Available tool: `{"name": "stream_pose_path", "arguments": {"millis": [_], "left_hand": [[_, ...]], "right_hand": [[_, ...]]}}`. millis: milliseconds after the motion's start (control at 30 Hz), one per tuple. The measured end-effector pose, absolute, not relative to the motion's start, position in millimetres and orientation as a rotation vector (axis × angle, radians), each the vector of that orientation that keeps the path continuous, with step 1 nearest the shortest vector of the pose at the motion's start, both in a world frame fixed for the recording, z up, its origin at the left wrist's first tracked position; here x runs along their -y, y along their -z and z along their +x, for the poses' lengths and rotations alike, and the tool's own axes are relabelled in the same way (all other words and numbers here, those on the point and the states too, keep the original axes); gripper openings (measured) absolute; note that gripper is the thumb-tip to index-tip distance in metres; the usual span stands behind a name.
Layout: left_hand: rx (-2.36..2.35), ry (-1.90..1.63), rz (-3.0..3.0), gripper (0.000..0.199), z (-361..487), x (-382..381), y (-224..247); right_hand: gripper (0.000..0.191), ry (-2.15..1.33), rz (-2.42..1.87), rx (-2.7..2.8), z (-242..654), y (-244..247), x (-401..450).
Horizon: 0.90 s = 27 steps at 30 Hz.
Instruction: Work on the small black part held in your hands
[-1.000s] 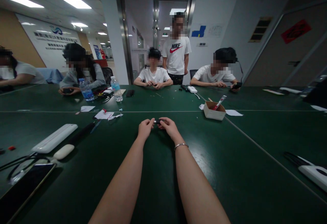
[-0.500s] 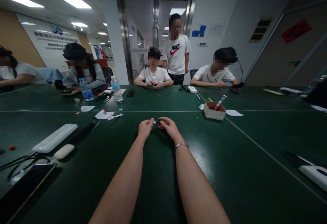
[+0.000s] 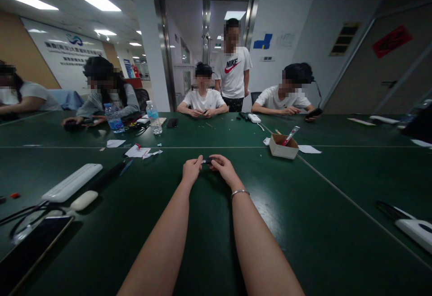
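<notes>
Between my hands, above the green table, is a small dark object with a silvery end; its exact kind is too small to make out. My left hand is closed, with thumb and fingers pinching the silvery end. On the dark end, the fingers of my right hand are closed as well. Part of the object is hidden behind my fingertips. A metal bangle circles my right wrist.
Left of me lie a white power strip, a white computer mouse and a phone. Paper scraps and an open box are farther off. Two water bottles stand near several seated people.
My hands and the small dark object stay almost in place. Across the table on the left, a person's hand with a dark item has come down and leftward onto the tabletop.
</notes>
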<state>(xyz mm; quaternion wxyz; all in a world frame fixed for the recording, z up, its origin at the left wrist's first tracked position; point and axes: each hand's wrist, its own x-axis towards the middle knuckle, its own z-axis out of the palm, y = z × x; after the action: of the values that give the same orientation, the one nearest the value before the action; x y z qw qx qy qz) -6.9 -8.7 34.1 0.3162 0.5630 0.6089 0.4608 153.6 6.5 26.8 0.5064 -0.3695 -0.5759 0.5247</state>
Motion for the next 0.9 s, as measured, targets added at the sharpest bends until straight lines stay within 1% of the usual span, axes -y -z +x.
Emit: {"name": "stream_pose_path", "arguments": {"millis": [200, 500, 900], "left_hand": [[-1.646, -1.233, 1.507, 0.055, -6.4, 5.6, -30.9], [-1.549, -1.252, 1.498, 0.053, -8.4, 4.2, -28.2], [-1.345, -1.284, 1.459, 0.042, -8.9, 4.3, -29.2]], "right_hand": [[0.037, -1.289, -0.869, 1.343, 151.8, -26.0, -8.7], [0.04, -1.295, -0.885, 1.33, 151.7, -27.9, -7.8], [0.043, -1.261, -0.928, 1.292, 151.7, -28.2, -7.8]]}}
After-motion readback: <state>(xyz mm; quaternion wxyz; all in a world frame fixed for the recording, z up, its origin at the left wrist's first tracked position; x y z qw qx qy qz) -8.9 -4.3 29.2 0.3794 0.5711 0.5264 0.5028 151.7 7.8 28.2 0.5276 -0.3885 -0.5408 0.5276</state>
